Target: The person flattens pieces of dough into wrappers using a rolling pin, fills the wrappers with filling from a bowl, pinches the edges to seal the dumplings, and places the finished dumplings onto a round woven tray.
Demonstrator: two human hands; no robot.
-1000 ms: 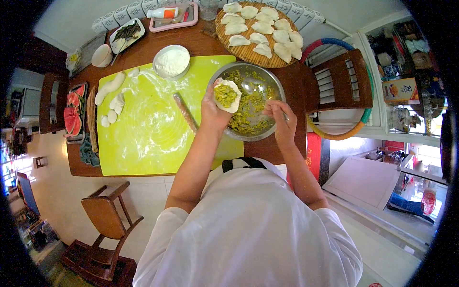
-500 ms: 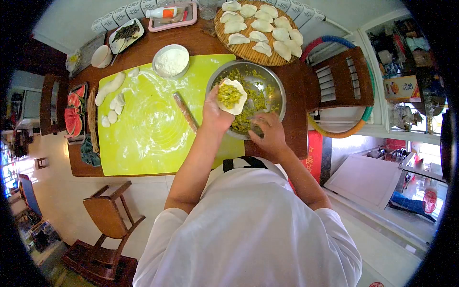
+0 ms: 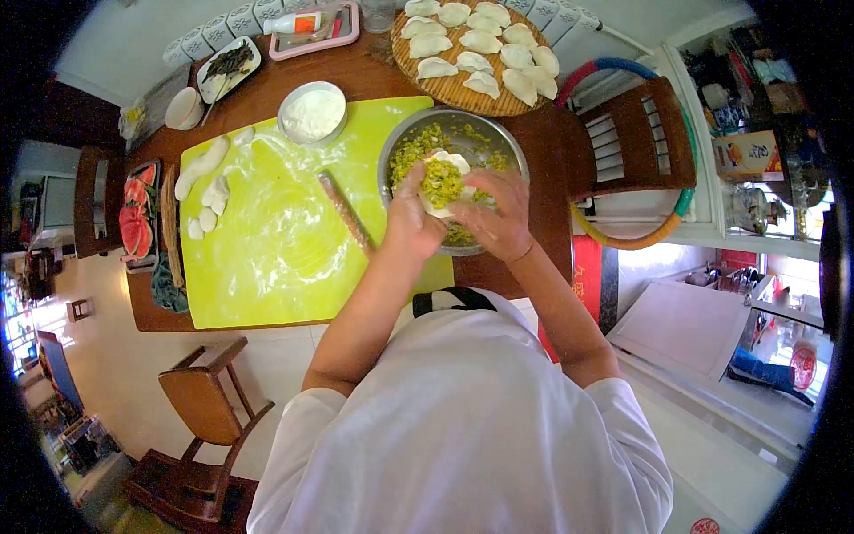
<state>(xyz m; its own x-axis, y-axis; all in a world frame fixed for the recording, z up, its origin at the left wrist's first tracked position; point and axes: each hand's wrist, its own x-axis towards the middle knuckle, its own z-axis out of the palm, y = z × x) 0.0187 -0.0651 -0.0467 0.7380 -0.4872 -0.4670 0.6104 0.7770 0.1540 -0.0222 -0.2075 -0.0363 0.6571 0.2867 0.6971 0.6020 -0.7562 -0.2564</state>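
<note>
Over the metal bowl (image 3: pixel 519 147) of chopped green-yellow filling, a round dumpling wrapper (image 3: pixel 451 162) lies heaped with the same filling (image 3: pixel 440 184). My left hand (image 3: pixel 414 218) cradles the wrapper from the left and below, its thumb along the edge. At the wrapper's right edge is my right hand (image 3: pixel 498 214), fingers curled against the dough; the exact fingertip contact is partly hidden. Left of the bowl, a rolling pin (image 3: pixel 347 214) lies on the floured yellow-green mat (image 3: pixel 267 258).
Several shaped dumplings rest on a woven round tray (image 3: pixel 454 64) behind the bowl. A bowl of flour (image 3: pixel 311 113) stands at the mat's back edge. A dough roll (image 3: pixel 202 166) and dough pieces (image 3: pixel 213 194) lie on the left. A wooden chair (image 3: pixel 623 133) stands right of the table.
My right hand has risen from the filling in the bowl to the wrapper's right edge. My left hand has moved slightly right with the filled wrapper.
</note>
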